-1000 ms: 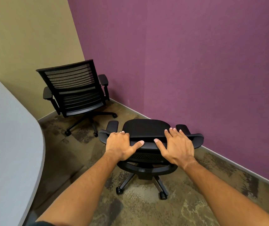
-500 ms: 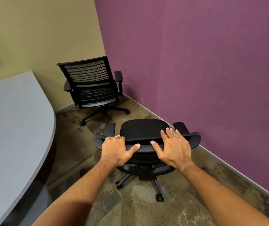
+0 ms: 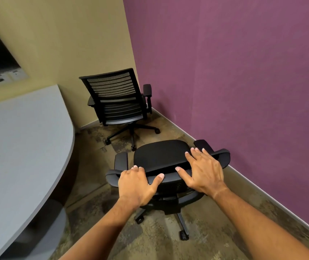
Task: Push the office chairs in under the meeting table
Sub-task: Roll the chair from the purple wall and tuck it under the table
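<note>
Left hand (image 3: 134,184) grasps chair (image 3: 161,156) back; right hand (image 3: 203,172) flat, fingers released. Advise swinging chair left, squarely under tabletop (image 3: 24,147).

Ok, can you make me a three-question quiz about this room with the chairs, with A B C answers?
1. Where is the far chair?
A. in the corner
B. tucked under the table
C. lying on its side

2. How many office chairs show?
A. one
B. two
C. four

3. What are the hands doing?
A. hanging free
B. lifting the table
C. resting on the near chair's backrest

Answers:
1 A, it stands where the tan wall meets the purple wall.
2 B, the far chair and the near chair.
3 C, the left hand and right hand lie on its top edge.
</note>
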### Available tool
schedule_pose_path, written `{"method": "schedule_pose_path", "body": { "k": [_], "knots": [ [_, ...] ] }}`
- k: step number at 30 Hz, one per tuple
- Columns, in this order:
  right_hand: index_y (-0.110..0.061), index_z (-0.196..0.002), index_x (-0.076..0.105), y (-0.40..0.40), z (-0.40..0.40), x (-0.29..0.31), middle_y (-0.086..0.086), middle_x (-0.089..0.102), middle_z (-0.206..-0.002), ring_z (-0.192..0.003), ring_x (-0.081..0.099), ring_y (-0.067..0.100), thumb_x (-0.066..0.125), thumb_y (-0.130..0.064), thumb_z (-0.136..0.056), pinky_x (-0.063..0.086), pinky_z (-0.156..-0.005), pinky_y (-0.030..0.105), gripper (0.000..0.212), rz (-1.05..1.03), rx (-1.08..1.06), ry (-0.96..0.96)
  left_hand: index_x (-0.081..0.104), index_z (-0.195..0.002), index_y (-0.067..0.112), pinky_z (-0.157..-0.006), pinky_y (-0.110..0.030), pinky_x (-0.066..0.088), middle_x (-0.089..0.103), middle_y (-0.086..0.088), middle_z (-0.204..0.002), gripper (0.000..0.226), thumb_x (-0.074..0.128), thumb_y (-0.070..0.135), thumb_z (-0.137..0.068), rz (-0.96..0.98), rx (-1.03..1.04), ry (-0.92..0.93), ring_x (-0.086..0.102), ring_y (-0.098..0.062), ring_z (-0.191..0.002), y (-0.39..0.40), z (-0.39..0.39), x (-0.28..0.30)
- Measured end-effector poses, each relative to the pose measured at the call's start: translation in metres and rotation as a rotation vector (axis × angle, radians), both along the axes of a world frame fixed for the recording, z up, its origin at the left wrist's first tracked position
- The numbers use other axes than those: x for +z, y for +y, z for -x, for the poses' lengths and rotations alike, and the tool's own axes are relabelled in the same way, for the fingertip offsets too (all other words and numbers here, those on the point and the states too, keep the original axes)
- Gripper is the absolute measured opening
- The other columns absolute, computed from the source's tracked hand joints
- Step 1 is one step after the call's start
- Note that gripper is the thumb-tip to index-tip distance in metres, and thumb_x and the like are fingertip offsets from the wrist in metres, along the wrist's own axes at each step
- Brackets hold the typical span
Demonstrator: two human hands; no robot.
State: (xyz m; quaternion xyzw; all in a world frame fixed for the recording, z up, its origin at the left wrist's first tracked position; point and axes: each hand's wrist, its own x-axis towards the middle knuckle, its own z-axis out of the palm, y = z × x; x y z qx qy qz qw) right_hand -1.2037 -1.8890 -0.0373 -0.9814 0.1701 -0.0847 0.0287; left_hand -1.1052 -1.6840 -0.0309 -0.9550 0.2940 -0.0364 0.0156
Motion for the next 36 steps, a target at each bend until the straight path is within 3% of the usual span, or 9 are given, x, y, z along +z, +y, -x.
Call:
{"method": "schedule_pose_path", "body": {
  "k": [7,10,17,22,36],
  "knots": [
    [-0.006,-0.132,0.060,-0.033,-0.011,-0.001,0.016,0.058,-0.137,-0.132,0.052,0.027,0.032,-0.066,-0.089,0.034,-0.116,0.040,0.079,-0.014,0.118,-0.057,0.068,-0.099,0.011,-0.081,-0.035,0.045,0.068,-0.005,-0.100,0.098,0.004,0.084,-0.079,0.022,0.108,0.005,0.064,-0.023,-0.092,-0.020,0.017,0.002],
    [-0.006,-0.126,0.065,-0.049,-0.020,-0.003,0.017,0.063,-0.131,-0.126,0.058,0.027,0.039,-0.064,-0.089,0.037,-0.111,0.039,0.074,0.009,0.187,-0.087,0.065,-0.113,0.010,-0.091,-0.037,0.044,0.065,-0.008,-0.115,0.107,-0.003,0.085,-0.077,-0.005,0.146,0.034,0.060,-0.025,-0.108,-0.032,0.018,-0.001],
    [-0.006,-0.126,0.066,-0.082,-0.054,-0.004,0.015,0.064,-0.130,-0.124,0.059,0.026,0.042,-0.062,-0.087,0.038,-0.108,0.039,0.072,0.005,0.327,-0.156,0.030,-0.149,0.000,-0.119,-0.040,0.021,0.032,-0.021,-0.155,0.127,-0.009,0.089,-0.068,0.026,0.208,0.172,0.025,-0.029,-0.147,-0.052,0.002,-0.005],
    [-0.006,-0.130,0.062,-0.094,-0.083,-0.007,0.015,0.061,-0.134,-0.127,0.056,0.025,0.042,-0.061,-0.089,0.041,-0.109,0.040,0.072,-0.007,0.432,-0.174,0.016,-0.154,0.001,-0.122,-0.040,0.013,0.017,-0.020,-0.161,0.128,-0.009,0.092,-0.066,0.045,0.258,0.243,0.012,-0.027,-0.151,-0.056,-0.016,-0.006],
    [-0.008,-0.133,0.061,-0.128,-0.161,-0.012,0.014,0.059,-0.136,-0.130,0.054,0.023,0.043,-0.062,-0.089,0.041,-0.110,0.039,0.072,-0.009,0.649,-0.187,0.010,-0.154,0.000,-0.123,-0.041,0.005,0.009,-0.022,-0.162,0.124,-0.008,0.090,-0.070,0.095,0.416,0.256,0.003,-0.028,-0.152,-0.081,-0.034,-0.011]
  ]
}}
